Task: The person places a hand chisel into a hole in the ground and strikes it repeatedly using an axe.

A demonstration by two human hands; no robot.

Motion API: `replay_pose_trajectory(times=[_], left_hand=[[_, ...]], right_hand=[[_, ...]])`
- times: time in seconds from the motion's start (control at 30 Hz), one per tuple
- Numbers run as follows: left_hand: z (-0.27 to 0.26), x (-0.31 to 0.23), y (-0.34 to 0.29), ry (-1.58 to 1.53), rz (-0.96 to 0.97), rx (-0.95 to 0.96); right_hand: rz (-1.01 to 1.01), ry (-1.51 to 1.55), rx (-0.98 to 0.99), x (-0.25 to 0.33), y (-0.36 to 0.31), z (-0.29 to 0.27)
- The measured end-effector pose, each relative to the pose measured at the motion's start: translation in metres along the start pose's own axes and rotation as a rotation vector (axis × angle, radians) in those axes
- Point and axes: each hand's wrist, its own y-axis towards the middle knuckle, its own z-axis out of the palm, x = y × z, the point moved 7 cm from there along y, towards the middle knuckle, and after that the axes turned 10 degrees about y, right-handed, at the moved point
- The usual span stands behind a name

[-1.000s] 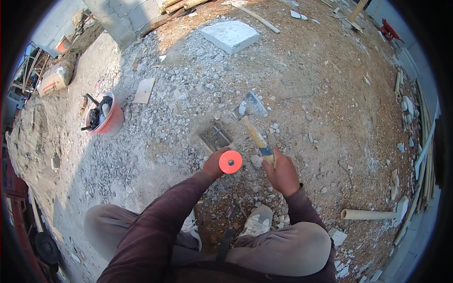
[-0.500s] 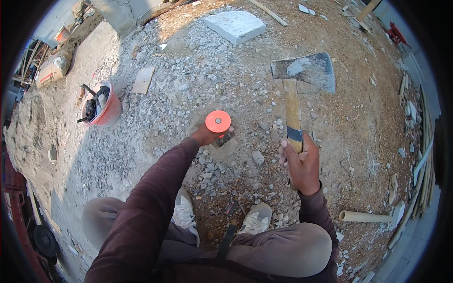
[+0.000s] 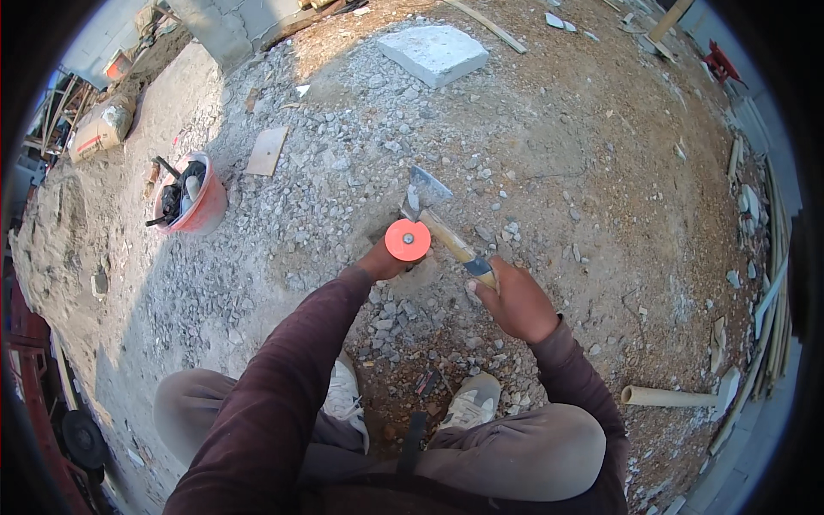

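My left hand [image 3: 383,260] is closed round a chisel under its round orange guard [image 3: 408,251]. The chisel's metal end shows in the middle of the disc; its shaft and tip are hidden beneath. My right hand [image 3: 518,303] grips the wooden handle of a hatchet [image 3: 451,239], near a dark band of tape. The broad grey hatchet head [image 3: 429,184] is just beyond the orange disc, its lower part close by the disc's far edge. Whether they touch I cannot tell. Loose gravel [image 3: 390,319] lies around a shallow hollow below my left hand.
A pinkish bucket [image 3: 206,210] with dark-handled tools stands to the left, beside a flat tile [image 3: 267,151]. A pale concrete slab [image 3: 433,53] lies at the far side. On the right are a beige pipe [image 3: 665,396] and long poles [image 3: 772,335]. My shoes [image 3: 474,402] flank the near gravel.
The hatchet has swung down and left from upright at the right, its head now beside the orange guard. My right hand moved slightly left; the left still holds the chisel.
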Motion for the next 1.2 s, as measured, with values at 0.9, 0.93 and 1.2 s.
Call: replay_pose_trajectory(times=[0.9,0.93,1.2], left_hand=[[-0.056,-0.019,-0.008,-0.027,-0.134,-0.398],[-0.057,-0.019,-0.007,-0.026,-0.135,-0.403],[0.003,0.000,0.001,-0.024,0.039,-0.177]], right_hand=[[-0.030,0.351,-0.354,-0.015,-0.031,-0.023],[-0.021,0.345,-0.346,-0.013,-0.030,-0.025],[-0.149,0.167,-0.243,0.010,-0.021,-0.028]])
